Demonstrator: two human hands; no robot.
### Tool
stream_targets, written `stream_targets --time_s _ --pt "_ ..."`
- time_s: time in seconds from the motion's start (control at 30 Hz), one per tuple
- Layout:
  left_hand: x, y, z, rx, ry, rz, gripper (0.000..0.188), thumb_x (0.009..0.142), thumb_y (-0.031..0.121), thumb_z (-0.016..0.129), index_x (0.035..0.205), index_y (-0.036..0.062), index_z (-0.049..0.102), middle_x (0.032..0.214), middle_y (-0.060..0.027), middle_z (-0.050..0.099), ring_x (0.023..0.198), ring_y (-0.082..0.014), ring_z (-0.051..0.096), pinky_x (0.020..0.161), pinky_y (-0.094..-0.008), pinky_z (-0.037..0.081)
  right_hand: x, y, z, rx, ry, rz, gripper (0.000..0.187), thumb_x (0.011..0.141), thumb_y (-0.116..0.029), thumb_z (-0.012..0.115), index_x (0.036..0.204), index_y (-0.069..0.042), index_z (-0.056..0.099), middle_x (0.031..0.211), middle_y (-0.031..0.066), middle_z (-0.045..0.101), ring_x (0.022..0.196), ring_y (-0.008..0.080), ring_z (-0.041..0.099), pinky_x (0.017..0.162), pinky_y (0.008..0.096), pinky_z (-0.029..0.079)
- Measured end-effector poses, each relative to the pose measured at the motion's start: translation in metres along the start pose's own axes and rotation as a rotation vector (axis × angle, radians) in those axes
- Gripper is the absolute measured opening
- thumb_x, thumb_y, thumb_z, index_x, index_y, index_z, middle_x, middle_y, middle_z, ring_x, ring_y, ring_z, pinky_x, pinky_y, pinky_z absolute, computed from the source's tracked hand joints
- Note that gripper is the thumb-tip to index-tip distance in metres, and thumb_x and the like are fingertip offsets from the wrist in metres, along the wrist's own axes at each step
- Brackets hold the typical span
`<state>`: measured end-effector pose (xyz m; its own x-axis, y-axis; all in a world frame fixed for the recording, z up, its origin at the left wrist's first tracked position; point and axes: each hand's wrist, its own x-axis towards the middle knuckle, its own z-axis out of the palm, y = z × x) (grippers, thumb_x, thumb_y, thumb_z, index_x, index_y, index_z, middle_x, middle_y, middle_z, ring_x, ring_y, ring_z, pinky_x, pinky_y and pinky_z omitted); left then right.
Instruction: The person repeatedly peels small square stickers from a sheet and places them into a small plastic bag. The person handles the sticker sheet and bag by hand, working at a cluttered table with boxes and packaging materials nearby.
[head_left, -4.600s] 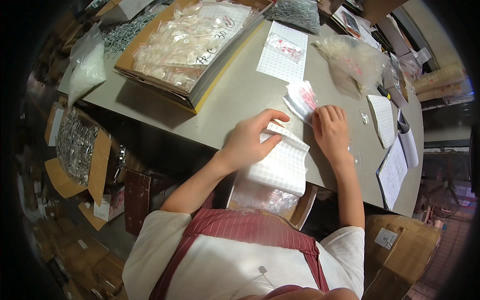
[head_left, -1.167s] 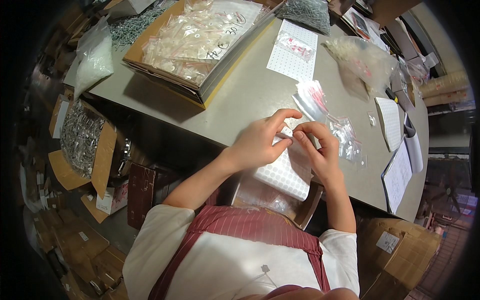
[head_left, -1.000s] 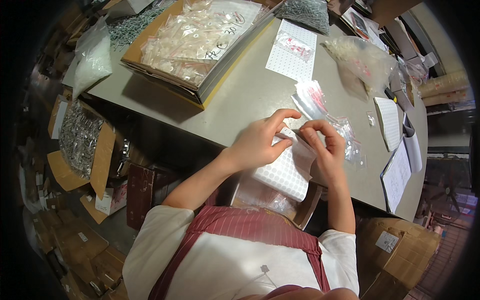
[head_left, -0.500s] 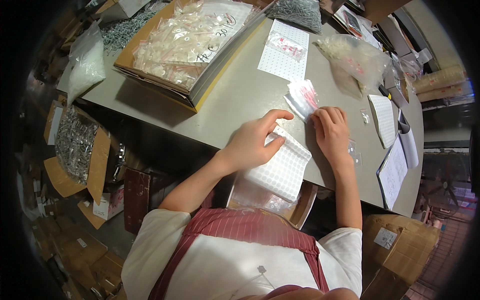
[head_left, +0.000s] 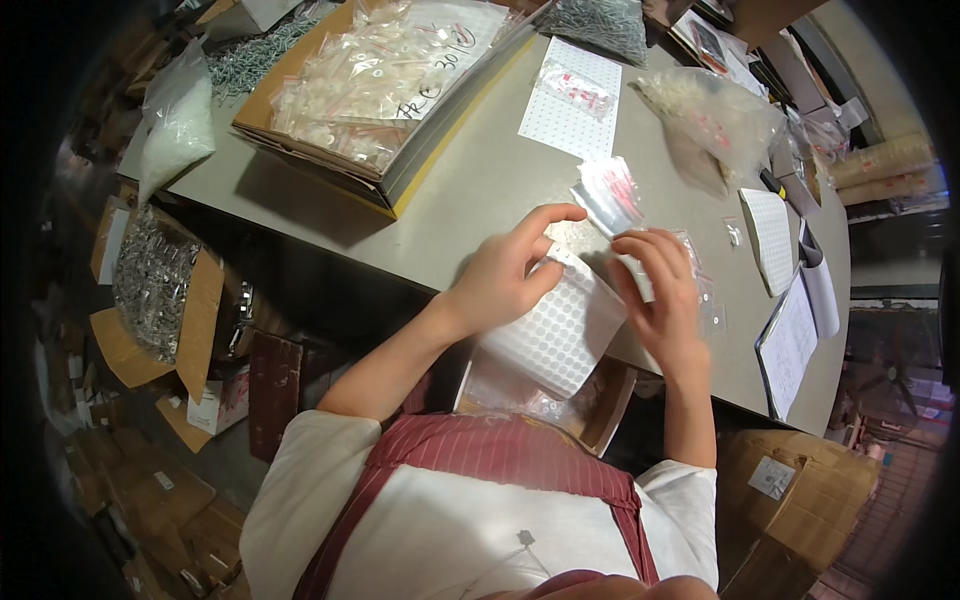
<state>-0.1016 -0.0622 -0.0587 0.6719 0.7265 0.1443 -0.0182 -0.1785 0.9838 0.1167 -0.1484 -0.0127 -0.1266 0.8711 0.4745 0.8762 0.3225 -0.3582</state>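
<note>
One maroon striped apron is nearest, w/ an open container just beyond it, holding clear bags under the lower end of the dot sheet. That sheet, white w/ rows of round dots, slants over the near edge of the worktop. Hands are apart, one each side of it: L hand has its upper end pinched btwn thumb & fingers, index stretched out above; R hand curls just R of it, slightly blurred, sm. pale piece under the fingers, can't tell if gripped.

R of dot sheet, past R hand: sm. clear packets lying flat, then a notebook w/ handwritten pgs, well apart. Just beyond dot sheet: stack of clear bags w/ pink marks. Farther R: folded dotted sheet.

Farther, L of dot sheet: big open carton full of sm. packets. Straight beyond: flat dotted sheet w/ 1 clear packet on top; far R, lg. cloudy bag. Farthest: bag of grey screws.
</note>
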Motion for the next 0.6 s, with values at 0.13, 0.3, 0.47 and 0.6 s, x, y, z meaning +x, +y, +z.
stream_targets --time_s 0.13,0.3,0.47,0.6 --pt "0.001 0.007 -0.002 -0.055 -0.005 -0.016 0.062 0.089 -0.001 0.057 0.151 0.0065 0.051 0.064 0.0026 0.054 0.064 -0.0042 0.044 0.065 -0.0244 0.040 0.008 -0.015 0.019 0.070 -0.051 -0.107 0.027 0.086 0.001 0.079 0.110 -0.002 0.068 0.109 0.0111 0.072 0.105 0.0329 0.067 0.099 0.0458 0.052" --pt "0.000 0.008 0.000 -0.015 0.020 0.006 0.065 0.088 -0.001 0.057 0.152 0.0097 0.053 0.059 0.0031 0.042 0.058 -0.0050 0.038 0.058 -0.0266 0.035 0.009 -0.015 0.030 0.101 -0.042 -0.105 0.026 0.086 0.002 0.078 0.109 -0.002 0.068 0.105 0.0106 0.072 0.100 0.0324 0.067 0.092 0.0424 0.053" --pt "-0.002 0.005 0.001 0.057 0.008 0.027 0.067 0.089 0.000 0.056 0.154 0.0116 0.051 0.058 0.0005 0.042 0.055 -0.0068 0.039 0.055 -0.0271 0.035 0.002 -0.015 0.040 0.212 0.002 -0.002 0.020 0.082 0.000 0.075 0.101 -0.003 0.069 0.099 0.0105 0.071 0.095 0.0325 0.066 0.091 0.0414 0.052" --pt "-0.003 0.001 0.002 0.079 -0.011 0.070 0.068 0.090 0.001 0.056 0.156 0.0126 0.049 0.059 -0.0028 0.048 0.053 -0.0117 0.046 0.056 -0.0305 0.039 -0.002 -0.010 0.033 0.436 -0.090 0.242 0.011 0.092 -0.002 0.073 0.102 0.002 0.071 0.098 0.0089 0.073 0.097 0.0206 0.066 0.088 0.0335 0.051"
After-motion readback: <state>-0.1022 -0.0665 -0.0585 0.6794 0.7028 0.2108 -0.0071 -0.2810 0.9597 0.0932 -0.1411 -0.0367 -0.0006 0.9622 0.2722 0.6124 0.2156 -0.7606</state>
